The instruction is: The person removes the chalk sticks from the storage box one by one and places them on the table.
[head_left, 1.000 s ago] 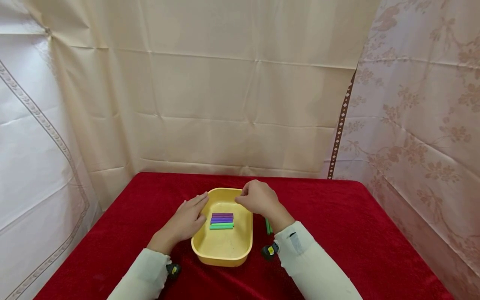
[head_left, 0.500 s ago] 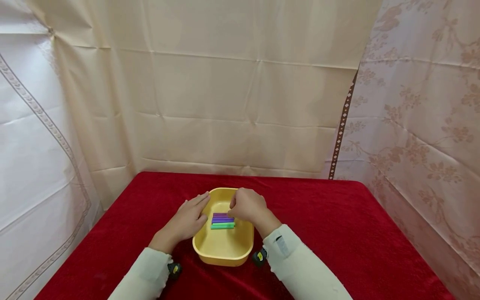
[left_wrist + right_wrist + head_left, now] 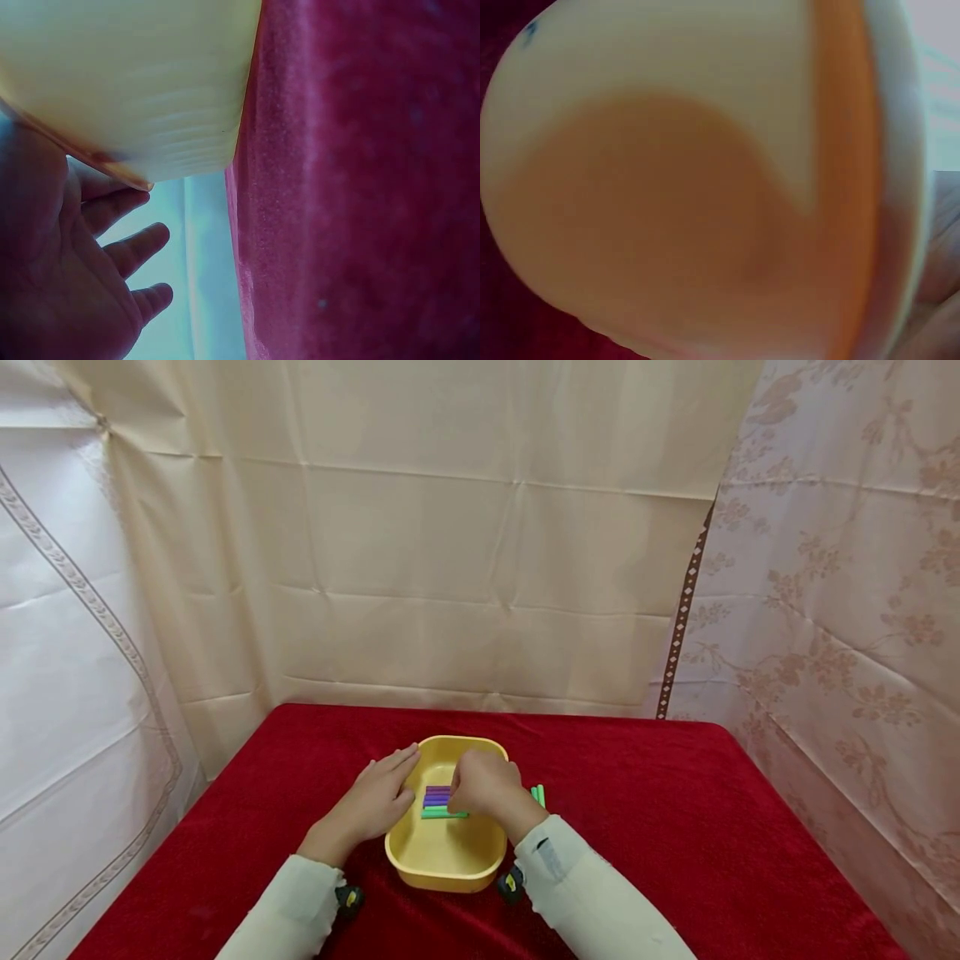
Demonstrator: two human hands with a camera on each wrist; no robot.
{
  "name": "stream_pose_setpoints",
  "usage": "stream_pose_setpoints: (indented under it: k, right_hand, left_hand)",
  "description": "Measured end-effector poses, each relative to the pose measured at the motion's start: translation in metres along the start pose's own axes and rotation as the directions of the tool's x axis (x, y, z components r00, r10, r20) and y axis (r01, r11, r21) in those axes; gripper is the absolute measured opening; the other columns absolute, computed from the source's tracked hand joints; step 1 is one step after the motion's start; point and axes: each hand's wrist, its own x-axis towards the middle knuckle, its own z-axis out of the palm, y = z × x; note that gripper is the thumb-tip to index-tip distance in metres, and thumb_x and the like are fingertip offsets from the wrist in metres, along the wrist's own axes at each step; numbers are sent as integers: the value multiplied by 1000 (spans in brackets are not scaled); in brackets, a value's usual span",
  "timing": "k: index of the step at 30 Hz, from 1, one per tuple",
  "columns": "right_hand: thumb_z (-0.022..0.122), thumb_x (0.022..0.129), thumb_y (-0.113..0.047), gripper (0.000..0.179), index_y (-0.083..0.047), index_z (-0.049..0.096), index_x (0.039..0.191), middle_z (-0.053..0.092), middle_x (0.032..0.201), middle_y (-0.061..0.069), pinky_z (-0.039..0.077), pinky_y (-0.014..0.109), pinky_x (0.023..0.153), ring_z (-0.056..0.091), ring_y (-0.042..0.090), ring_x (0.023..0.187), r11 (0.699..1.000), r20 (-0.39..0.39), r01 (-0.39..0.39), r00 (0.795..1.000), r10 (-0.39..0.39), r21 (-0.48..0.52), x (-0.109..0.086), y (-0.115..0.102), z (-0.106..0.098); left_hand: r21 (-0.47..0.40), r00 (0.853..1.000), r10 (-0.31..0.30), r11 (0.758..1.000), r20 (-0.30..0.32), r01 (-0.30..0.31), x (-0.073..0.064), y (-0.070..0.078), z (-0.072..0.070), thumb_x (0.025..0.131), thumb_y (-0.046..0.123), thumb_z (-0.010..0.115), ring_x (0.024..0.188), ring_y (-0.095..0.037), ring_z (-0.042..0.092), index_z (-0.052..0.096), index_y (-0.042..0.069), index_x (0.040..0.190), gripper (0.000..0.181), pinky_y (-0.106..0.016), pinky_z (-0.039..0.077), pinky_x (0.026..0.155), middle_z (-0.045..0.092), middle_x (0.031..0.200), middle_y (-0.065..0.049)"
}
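Right hand (image 3: 486,785), grasp hidden, has lowered to the sticks (image 3: 437,801) inside the tub (image 3: 447,884), away from the far desk edge (image 3: 592,718); left hand (image 3: 370,802), fingers straight, touches the tub

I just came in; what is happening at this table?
Someone's left hand touches the left side of a yellow basin. The right hand is inside, partly covering purple sticks and green sticks laid side by side; whether it holds one is hidden. Other green sticks lie to the right, on the red cloth.
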Motion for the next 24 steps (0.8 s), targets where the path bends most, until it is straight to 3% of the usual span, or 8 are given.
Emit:
stream_pose_setpoints:
  k: [9, 24]
  right_hand:
    - [85, 69, -25, 22, -30, 67, 57, 61, 64, -12, 47, 46, 79, 55, 15, 70, 990, -21, 4, 1000, -7, -141, 1, 1, 10]
    - [87, 72, -32, 22, -32, 68, 60, 62, 64, -14, 45, 45, 79, 56, 18, 73, 966, -17, -18, 1000, 14, -259, 6, 3, 17]
  left_hand:
    - [2, 1000, -12, 1000, -2, 12, 0, 1, 0, 103, 21, 52, 154, -36, 33, 40, 6, 159, 60, -65, 21, 125, 34, 168, -8]
    - [0, 1000, 0, 1000, -13, 0, 0, 1, 0, 102, 20, 53, 154, -36, 35, 41, 5, 159, 59, -66, 22, 124, 35, 168, -9]
